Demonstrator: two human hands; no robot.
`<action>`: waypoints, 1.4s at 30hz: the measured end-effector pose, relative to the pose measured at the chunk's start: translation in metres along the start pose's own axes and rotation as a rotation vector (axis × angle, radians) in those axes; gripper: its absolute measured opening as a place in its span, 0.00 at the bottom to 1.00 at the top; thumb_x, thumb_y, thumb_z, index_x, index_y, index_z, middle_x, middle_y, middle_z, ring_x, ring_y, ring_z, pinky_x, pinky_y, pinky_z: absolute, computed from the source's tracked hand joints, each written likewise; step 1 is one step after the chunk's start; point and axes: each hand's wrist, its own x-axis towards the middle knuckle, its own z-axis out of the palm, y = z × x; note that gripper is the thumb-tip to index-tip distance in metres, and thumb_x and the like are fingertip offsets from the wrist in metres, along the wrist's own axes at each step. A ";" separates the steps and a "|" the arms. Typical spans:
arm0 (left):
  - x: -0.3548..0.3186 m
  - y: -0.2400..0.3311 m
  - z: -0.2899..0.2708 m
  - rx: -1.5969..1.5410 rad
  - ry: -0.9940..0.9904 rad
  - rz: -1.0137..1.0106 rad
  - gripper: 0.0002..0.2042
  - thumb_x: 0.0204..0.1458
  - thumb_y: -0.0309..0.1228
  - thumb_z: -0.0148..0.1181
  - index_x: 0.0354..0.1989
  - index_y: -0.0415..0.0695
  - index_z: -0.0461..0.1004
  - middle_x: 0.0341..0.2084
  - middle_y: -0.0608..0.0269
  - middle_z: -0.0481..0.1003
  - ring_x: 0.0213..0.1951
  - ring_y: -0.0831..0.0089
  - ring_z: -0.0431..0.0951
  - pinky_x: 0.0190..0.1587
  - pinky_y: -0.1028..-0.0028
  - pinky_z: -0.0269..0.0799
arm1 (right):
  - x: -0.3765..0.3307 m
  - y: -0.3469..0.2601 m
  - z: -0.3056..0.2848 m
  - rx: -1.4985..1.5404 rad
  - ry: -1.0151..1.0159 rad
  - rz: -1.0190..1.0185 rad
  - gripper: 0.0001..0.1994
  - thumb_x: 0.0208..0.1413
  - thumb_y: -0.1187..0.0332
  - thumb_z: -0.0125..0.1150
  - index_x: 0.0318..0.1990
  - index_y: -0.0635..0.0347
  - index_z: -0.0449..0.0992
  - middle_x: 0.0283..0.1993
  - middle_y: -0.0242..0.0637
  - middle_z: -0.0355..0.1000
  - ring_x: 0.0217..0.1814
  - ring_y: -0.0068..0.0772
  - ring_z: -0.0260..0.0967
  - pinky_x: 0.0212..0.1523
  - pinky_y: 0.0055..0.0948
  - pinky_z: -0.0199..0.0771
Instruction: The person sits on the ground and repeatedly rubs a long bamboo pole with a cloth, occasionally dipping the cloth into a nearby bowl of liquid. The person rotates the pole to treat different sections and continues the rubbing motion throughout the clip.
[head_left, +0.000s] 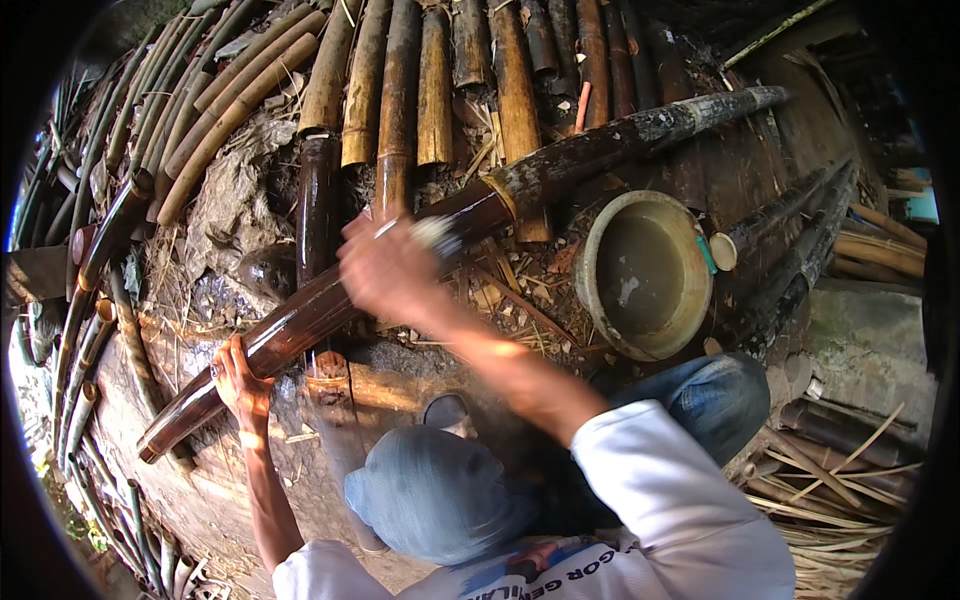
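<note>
Hands (243, 385) (385, 270) closed on wet bamboo pole (470, 215), right with scrubber (435, 235).

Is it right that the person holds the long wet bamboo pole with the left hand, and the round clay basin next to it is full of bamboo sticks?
Not quite. The head view shows the left hand gripping the long wet brown bamboo pole, but the round clay basin holds only murky water, no bamboo sticks.

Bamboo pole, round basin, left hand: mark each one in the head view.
bamboo pole (300, 325), head view, wet brown stretch between the hands.
round basin (597, 262), head view, left side of its rim.
left hand (240, 385), head view, back of the hand gripping the pole.
</note>
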 end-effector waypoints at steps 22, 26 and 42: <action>0.008 0.000 0.023 0.038 0.222 0.020 0.45 0.40 0.28 0.69 0.71 0.42 0.57 0.66 0.47 0.61 0.68 0.45 0.58 0.70 0.48 0.53 | -0.011 0.179 -0.067 0.147 -0.042 0.466 0.19 0.71 0.56 0.41 0.60 0.45 0.74 0.61 0.49 0.72 0.63 0.63 0.63 0.61 0.60 0.68; 0.000 0.012 0.032 0.078 0.395 0.056 0.36 0.50 0.36 0.60 0.70 0.39 0.59 0.64 0.44 0.62 0.67 0.44 0.58 0.70 0.45 0.52 | -0.015 0.280 -0.113 -0.294 0.010 0.636 0.18 0.68 0.58 0.42 0.52 0.56 0.77 0.64 0.55 0.68 0.72 0.64 0.59 0.69 0.62 0.61; 0.020 -0.015 0.003 0.001 -0.071 0.046 0.51 0.22 0.24 0.80 0.65 0.48 0.63 0.57 0.54 0.69 0.57 0.51 0.71 0.59 0.51 0.67 | -0.035 0.263 -0.113 -0.040 0.216 0.617 0.21 0.70 0.60 0.36 0.46 0.54 0.81 0.46 0.43 0.78 0.55 0.42 0.71 0.54 0.54 0.72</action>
